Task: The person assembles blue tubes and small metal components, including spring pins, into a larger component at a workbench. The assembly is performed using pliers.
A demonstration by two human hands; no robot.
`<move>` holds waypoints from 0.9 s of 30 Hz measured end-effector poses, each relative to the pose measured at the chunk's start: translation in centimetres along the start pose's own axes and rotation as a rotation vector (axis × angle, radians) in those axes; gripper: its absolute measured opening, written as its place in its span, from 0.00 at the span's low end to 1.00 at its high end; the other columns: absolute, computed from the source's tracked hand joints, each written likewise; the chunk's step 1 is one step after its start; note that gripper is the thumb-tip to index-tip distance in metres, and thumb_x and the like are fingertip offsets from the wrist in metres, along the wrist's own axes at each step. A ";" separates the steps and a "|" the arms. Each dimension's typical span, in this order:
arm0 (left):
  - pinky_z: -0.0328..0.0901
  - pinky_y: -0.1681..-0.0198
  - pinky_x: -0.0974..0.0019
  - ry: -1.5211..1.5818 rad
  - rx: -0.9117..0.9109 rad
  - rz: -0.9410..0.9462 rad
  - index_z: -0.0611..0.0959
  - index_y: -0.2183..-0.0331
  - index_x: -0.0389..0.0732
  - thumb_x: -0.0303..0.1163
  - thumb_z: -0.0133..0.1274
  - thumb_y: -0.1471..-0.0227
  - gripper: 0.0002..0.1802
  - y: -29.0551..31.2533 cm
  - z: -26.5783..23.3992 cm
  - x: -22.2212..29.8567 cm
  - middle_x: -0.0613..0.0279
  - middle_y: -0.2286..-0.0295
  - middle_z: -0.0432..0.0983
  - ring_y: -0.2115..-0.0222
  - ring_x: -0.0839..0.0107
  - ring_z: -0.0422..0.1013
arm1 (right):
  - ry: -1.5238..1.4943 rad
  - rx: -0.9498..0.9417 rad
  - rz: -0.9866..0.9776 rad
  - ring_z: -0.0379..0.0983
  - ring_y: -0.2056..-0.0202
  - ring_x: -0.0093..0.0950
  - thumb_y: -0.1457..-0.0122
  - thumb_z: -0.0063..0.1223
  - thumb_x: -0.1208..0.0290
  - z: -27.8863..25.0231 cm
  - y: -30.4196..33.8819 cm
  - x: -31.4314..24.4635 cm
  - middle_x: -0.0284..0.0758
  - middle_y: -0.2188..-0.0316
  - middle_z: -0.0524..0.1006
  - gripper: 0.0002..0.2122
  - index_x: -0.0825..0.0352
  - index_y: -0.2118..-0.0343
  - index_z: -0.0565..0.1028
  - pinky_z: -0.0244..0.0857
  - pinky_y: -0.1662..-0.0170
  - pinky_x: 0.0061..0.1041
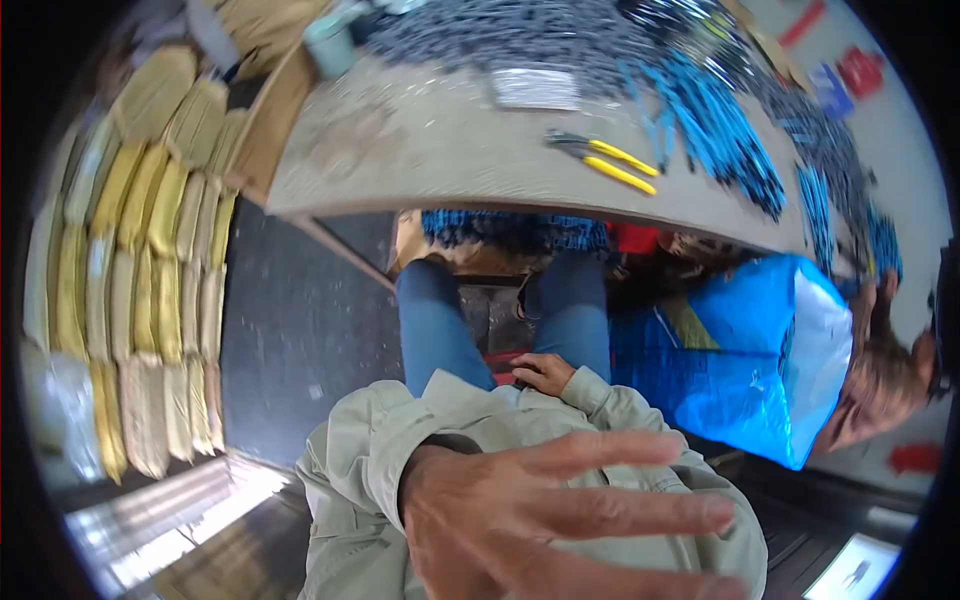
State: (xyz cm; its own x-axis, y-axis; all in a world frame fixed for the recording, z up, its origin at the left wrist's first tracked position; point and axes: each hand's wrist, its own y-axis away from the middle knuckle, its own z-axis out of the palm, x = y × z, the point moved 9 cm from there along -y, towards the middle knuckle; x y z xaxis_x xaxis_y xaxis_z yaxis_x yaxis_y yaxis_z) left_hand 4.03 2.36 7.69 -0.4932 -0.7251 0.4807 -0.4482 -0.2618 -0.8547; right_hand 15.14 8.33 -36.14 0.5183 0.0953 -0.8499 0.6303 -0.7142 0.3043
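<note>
My left hand (540, 510) is raised close to the camera, its fingers stretched out and spread, holding nothing. It reaches across the front of my light jacket (370, 470). In my lap lies my right hand (545, 373), fingers loosely extended near the top of my jeans (570, 320); nothing shows in its grasp. Both hands are away from the table (420, 150). On that table rest pliers with yellow handles (610, 167), apart from either hand. Beyond them sit a small whitish block (535, 89) and a bundle of blue strips with dark ends (715, 130).
A heap of dark grey pieces (500, 35) covers the table's far side, beside a greenish cup (330, 45). Stacked yellowish bundles (140, 250) stand at left. A large blue bag (720, 350) is right of my legs. Another person (880, 380) is at far right.
</note>
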 end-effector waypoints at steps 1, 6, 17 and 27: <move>0.48 0.45 0.47 0.092 0.048 0.053 0.74 0.54 0.55 0.63 0.30 0.48 0.31 -4.4 -0.3 -3.1 0.47 0.59 0.73 0.55 0.49 0.68 | -0.043 0.015 0.005 0.75 0.66 0.34 0.46 0.53 0.64 -5.0 -1.2 -0.1 0.44 0.68 0.77 0.15 0.66 0.58 0.73 0.68 0.62 0.28; 0.48 0.48 0.42 0.476 0.080 -0.010 0.79 0.60 0.66 0.65 0.24 0.50 0.31 -13.2 1.7 -10.8 0.43 0.62 0.74 0.64 0.52 0.72 | -0.232 0.110 -0.085 0.74 0.70 0.31 0.47 0.55 0.66 -13.8 1.7 0.0 0.40 0.72 0.77 0.14 0.68 0.60 0.74 0.67 0.66 0.26; 0.63 0.58 0.64 -0.557 -0.280 -0.721 0.74 0.54 0.36 0.41 0.59 0.55 0.28 4.9 -0.4 -27.4 0.51 0.64 0.75 0.67 0.63 0.72 | 0.729 1.236 -0.167 0.72 0.73 0.32 0.48 0.53 0.68 -51.2 3.5 -11.0 0.37 0.75 0.72 0.06 0.66 0.72 0.73 0.64 0.72 0.30; 0.67 0.63 0.68 0.160 0.592 -1.529 0.74 0.56 0.33 0.33 0.51 0.48 0.19 34.4 2.7 -29.8 0.55 0.67 0.76 0.70 0.70 0.74 | 1.240 1.134 0.327 0.74 0.72 0.38 0.47 0.48 0.56 -56.0 -4.9 -8.1 0.37 0.73 0.75 0.13 0.61 0.74 0.72 0.67 0.73 0.37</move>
State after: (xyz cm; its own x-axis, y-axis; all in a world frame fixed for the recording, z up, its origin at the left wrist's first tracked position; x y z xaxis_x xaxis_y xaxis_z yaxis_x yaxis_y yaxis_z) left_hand 5.32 13.23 -36.58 0.0275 0.4776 0.8781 -0.2506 -0.8471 0.4686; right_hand 40.23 49.91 -6.70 0.9818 -0.0942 0.1646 0.0041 -0.8573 -0.5147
